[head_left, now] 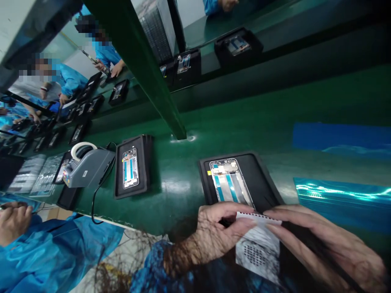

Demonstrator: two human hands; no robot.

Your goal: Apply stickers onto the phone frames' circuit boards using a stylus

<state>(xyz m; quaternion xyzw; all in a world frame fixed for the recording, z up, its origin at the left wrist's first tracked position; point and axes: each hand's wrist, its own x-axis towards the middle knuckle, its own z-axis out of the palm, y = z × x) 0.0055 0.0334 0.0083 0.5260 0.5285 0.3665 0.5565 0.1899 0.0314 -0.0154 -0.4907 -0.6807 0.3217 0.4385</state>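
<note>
The left hand and right hand meet over the near edge of a black tray on a green counter. Both grips are pressed together, thumbs against fingers, pinching a white sheet by its upper part, where a dotted strip runs along the far edge. The sheet hangs toward the near side, between the hands. A slim black tool lies along the right hand; it is too shadowed to name exactly, and I cannot tell whether that hand holds it.

A phone frame lies in the tray just far of the sheet, with blue and white strips across its inner face. Holding the sheet by its edge keeps the fingers off most of its face, and the two-handed pinch keeps it taut.

The tray's right edge sits close to the right hand. Green counter stretches right of the tray toward a blue film sheet. Left of the tray stand a second black tray holding a similar frame, and a grey tape dispenser. A co-worker's hand rests at the near left.
</note>
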